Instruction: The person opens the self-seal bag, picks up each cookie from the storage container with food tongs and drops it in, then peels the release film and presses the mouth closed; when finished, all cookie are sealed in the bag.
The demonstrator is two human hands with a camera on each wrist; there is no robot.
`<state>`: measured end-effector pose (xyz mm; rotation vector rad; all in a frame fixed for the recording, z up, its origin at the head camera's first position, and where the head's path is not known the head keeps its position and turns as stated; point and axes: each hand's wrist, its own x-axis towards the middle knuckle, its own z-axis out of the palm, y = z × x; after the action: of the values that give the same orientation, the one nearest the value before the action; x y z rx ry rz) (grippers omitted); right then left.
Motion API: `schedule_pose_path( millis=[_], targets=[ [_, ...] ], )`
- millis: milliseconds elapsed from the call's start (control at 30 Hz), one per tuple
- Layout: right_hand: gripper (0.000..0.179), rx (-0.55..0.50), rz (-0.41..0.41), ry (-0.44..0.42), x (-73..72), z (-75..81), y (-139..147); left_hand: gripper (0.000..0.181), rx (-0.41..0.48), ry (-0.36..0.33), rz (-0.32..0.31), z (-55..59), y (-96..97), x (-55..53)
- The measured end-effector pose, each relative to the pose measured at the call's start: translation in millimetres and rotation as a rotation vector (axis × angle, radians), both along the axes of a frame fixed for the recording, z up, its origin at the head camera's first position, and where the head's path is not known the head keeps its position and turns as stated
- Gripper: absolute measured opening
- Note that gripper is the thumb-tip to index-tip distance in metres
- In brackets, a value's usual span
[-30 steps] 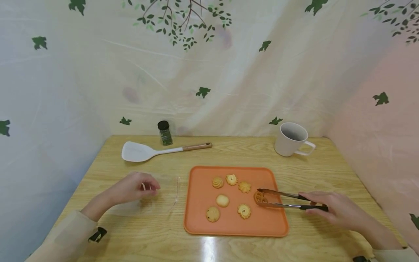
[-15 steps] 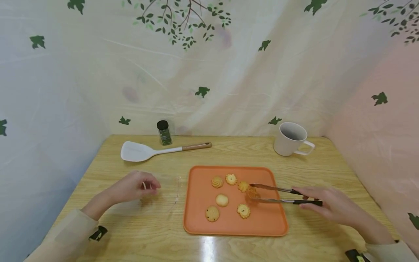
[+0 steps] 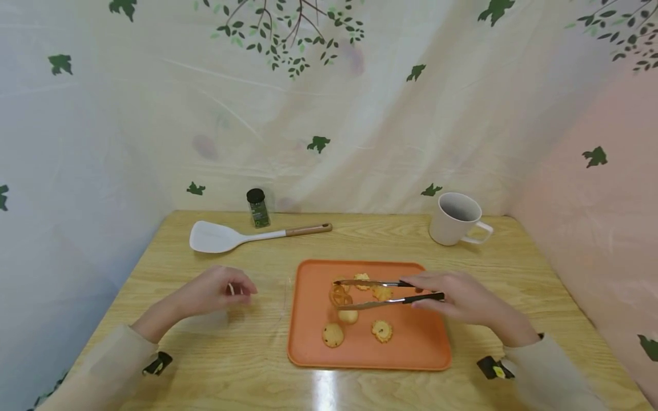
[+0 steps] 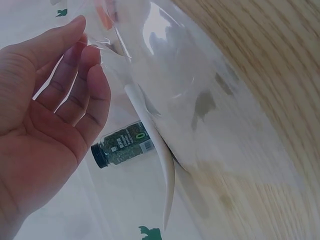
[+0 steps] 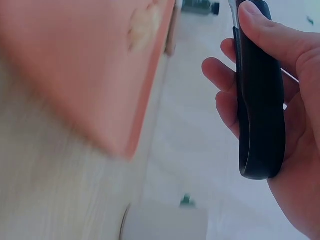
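My right hand (image 3: 452,294) grips metal tongs (image 3: 372,283) by their black handles (image 5: 261,100). Between the tong tips is a brown pretzel-shaped cookie (image 3: 337,295), held above the left half of the orange tray (image 3: 411,345). Pale cookies lie below, among them a chip-dotted round one (image 3: 333,335) and a flower-shaped one (image 3: 382,331); the tongs partly cover others. Left of the tray, my left hand (image 3: 218,291) has its thumb and fingers curled at the edge of a clear plastic bag (image 4: 210,115), which stands open toward the tray.
A white spatula (image 3: 216,237) with a wooden handle lies behind the left hand. Near the back edge stand a black-capped spice jar (image 3: 259,210) and, to the right, a white mug (image 3: 452,225). A leaf-patterned curtain (image 3: 257,125) encloses the wooden table.
The right hand has carried the tongs and the pretzel-shaped cookie leftward, from the tray's right side to its left half. My left hand and the bag have hardly moved.
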<state>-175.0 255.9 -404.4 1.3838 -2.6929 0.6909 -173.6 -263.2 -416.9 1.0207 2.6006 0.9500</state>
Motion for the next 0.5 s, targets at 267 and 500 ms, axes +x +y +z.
schedule_pose_path(
  millis=[267,500],
  targets=[
    [0.052,0.074,0.1,-0.032,-19.8,7.2,-67,0.011,0.02,0.01,-0.022,-0.3,3.5,1.9],
    [0.048,0.113,0.169,-0.021,-29.7,1.1,-103,0.01,0.071,0.001,-0.021,-1.4,8.5,4.2]
  ],
)
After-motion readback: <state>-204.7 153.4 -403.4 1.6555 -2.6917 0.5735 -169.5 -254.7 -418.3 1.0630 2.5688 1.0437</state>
